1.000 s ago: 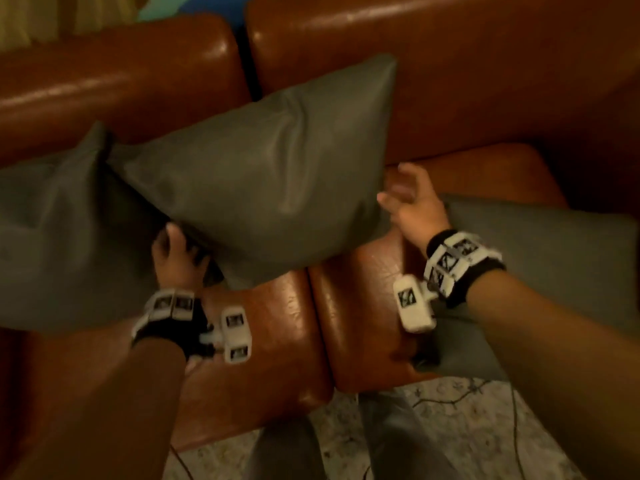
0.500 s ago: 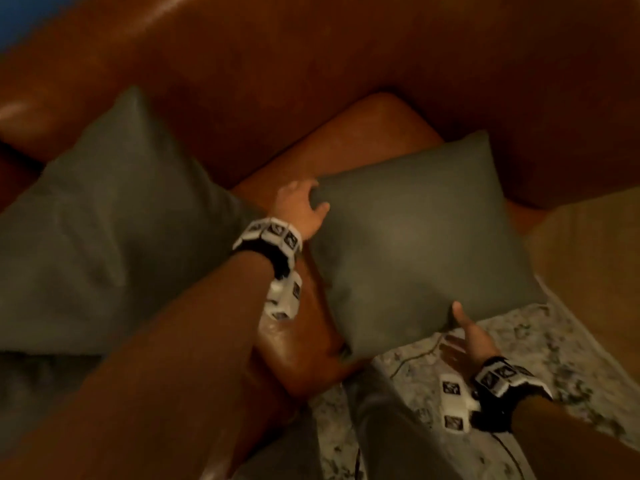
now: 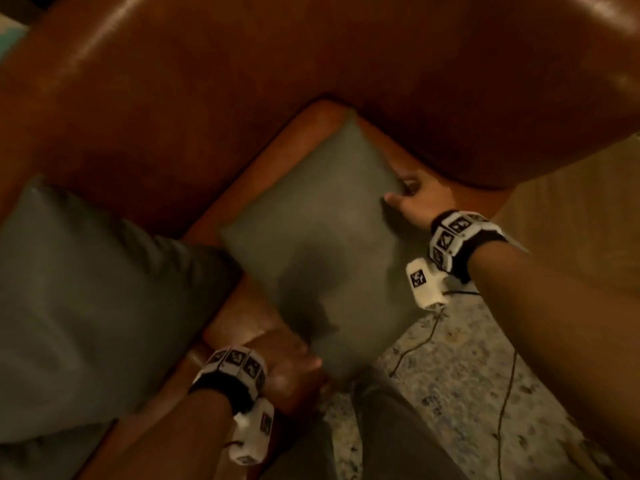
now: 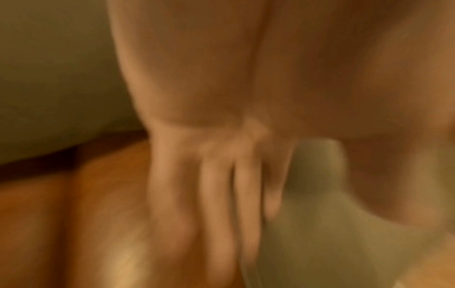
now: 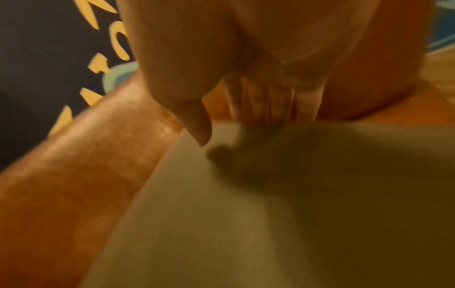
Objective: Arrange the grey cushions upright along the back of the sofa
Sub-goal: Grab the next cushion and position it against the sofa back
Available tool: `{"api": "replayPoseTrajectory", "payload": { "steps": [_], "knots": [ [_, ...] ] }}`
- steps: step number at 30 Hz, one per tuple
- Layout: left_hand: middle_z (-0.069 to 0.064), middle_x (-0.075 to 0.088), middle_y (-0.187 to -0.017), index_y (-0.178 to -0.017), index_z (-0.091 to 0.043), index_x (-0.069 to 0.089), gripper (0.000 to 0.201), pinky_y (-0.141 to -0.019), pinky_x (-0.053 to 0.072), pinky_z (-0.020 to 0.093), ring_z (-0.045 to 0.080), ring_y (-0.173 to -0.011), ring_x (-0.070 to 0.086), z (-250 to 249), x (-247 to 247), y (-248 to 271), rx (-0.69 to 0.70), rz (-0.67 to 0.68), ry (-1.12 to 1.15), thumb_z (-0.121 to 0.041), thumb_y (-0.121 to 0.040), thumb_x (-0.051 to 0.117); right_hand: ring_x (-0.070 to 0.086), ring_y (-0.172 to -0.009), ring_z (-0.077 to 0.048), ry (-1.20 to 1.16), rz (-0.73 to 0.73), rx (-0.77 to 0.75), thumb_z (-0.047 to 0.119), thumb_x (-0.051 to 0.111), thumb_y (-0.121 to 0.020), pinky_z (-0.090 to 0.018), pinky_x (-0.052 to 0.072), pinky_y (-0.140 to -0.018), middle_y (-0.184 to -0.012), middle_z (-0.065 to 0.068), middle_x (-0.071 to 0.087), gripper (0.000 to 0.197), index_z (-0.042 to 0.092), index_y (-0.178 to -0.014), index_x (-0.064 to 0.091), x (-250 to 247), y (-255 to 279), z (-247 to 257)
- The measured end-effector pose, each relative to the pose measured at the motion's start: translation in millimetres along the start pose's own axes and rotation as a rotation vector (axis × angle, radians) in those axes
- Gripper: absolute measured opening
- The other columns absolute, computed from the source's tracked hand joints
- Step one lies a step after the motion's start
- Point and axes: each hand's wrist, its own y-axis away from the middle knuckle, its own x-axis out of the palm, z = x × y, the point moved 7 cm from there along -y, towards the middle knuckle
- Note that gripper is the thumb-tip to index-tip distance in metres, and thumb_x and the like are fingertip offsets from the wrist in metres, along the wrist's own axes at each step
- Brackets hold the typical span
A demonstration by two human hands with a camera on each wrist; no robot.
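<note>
Cushion [image 3: 322, 244]: grey, square, smooth-skinned, plump; judged light, soft, easily dented, best held at opposite edges. Laid tilted on the sofa [image 3: 207, 98] seat, its far corner near the sofa back. Left hand [image 3: 291, 368] is curled round its near corner; right hand [image 3: 415, 199] pinches its far edge. Second cushion [image 3: 86, 289] leans against the sofa back. Sofa: glossy brown leather.

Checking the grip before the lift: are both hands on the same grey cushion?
Yes, the left hand holds its near corner and the right hand its far edge.

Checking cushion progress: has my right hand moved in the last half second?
Yes. The right hand went from over the floor up to the cushion edge beside the sofa arm.
</note>
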Motion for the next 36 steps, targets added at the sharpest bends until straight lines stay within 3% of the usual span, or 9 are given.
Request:
{"api": "replayPoseTrajectory", "payload": {
  "steps": [3, 5, 9, 12, 19, 23, 27, 31, 36],
  "knots": [
    [0.016, 0.065, -0.124, -0.122, -0.012, 0.061, 0.058, -0.101, 0.040, 0.032, 0.034, -0.121, 0.056, 3, -69, -6, -0.092, -0.546, 0.242, -0.058, -0.089, 0.050, 0.062, -0.103, -0.021, -0.222, -0.072, 0.006, 0.043, 0.072, -0.078, -0.034, 0.048, -0.094, -0.107, 0.002, 0.065, 0.028, 0.029, -0.100, 0.062, -4, 8, -4],
    [0.016, 0.053, -0.141, -0.138, -0.016, 0.048, 0.064, -0.114, 0.033, 0.040, 0.036, -0.134, 0.045, 29, -111, -21, -0.156, -0.744, 0.301, -0.050, -0.086, 0.062, 0.059, -0.111, -0.021, -0.239, -0.177, 0.063, 0.042, 0.073, -0.078, -0.038, 0.045, -0.103, -0.118, 0.000, 0.063, 0.043, 0.025, -0.114, 0.057, 2, 30, -48],
    [0.008, 0.025, -0.163, -0.155, -0.030, 0.014, 0.090, -0.121, 0.025, 0.052, 0.035, -0.148, 0.028, 56, -122, -48, -0.313, -0.485, 0.460, -0.064, -0.083, 0.056, 0.055, -0.127, -0.030, -0.363, -0.123, 0.327, 0.068, 0.078, -0.042, -0.049, 0.043, -0.110, -0.142, -0.006, 0.054, 0.111, 0.032, -0.138, 0.036, 36, 65, -144],
    [0.010, 0.028, -0.161, -0.154, -0.036, 0.009, 0.094, -0.117, 0.029, 0.055, 0.040, -0.144, 0.033, 56, -98, -44, -0.334, -0.484, 0.458, -0.072, -0.078, 0.052, 0.059, -0.125, -0.026, -0.489, -0.091, 0.377, 0.082, 0.079, -0.025, -0.048, 0.044, -0.109, -0.138, 0.003, 0.061, 0.130, 0.038, -0.140, 0.039, 45, 43, -158],
    [0.008, 0.037, -0.158, -0.148, -0.030, 0.034, 0.094, -0.119, 0.028, 0.049, 0.033, -0.143, 0.038, 80, -26, -24, -0.445, -0.354, 0.771, -0.087, -0.073, 0.030, 0.061, -0.115, -0.021, -0.161, -0.085, 0.038, 0.041, 0.075, -0.078, -0.035, 0.045, -0.106, -0.127, -0.006, 0.066, 0.048, 0.023, -0.120, 0.061, -6, -3, -45],
    [0.016, 0.041, -0.153, -0.150, -0.016, 0.031, 0.081, -0.115, 0.033, 0.050, 0.040, -0.138, 0.042, 95, -52, -22, -0.560, -0.572, 1.081, -0.065, -0.087, 0.047, 0.055, -0.126, -0.030, 0.021, 0.003, 0.076, 0.057, 0.067, -0.080, -0.040, 0.042, -0.108, -0.142, -0.005, 0.056, 0.065, 0.027, -0.135, 0.048, -4, -29, -12],
    [0.007, 0.052, -0.148, -0.145, -0.024, 0.042, 0.131, -0.111, 0.038, 0.057, 0.037, -0.131, 0.052, 141, -58, -73, -0.429, -0.651, 1.480, -0.087, -0.034, 0.073, 0.047, -0.135, -0.027, -0.013, 0.100, 0.034, 0.054, 0.070, -0.080, -0.035, 0.037, -0.111, -0.153, -0.001, 0.045, 0.078, 0.034, -0.146, 0.033, 19, -36, 24],
    [0.005, 0.057, -0.139, -0.139, -0.025, 0.045, 0.091, -0.109, 0.041, 0.054, 0.034, -0.125, 0.056, 110, -105, -23, -0.348, -0.781, 1.539, -0.059, -0.059, 0.070, 0.060, -0.121, -0.025, -0.039, 0.052, -0.087, 0.063, 0.071, -0.066, -0.041, 0.046, -0.107, -0.137, -0.002, 0.060, 0.072, 0.047, -0.132, 0.046, 20, -41, 71],
    [0.003, 0.059, -0.134, -0.129, -0.027, 0.045, 0.064, -0.105, 0.048, 0.049, 0.024, -0.120, 0.059, 109, -154, 34, -0.116, -1.179, 1.547, -0.049, -0.072, 0.066, 0.065, -0.110, -0.020, -0.184, -0.049, -0.345, 0.062, 0.070, -0.064, -0.048, 0.053, -0.099, -0.123, 0.003, 0.066, 0.054, 0.061, -0.113, 0.048, 18, -43, 157]
  ]
}}
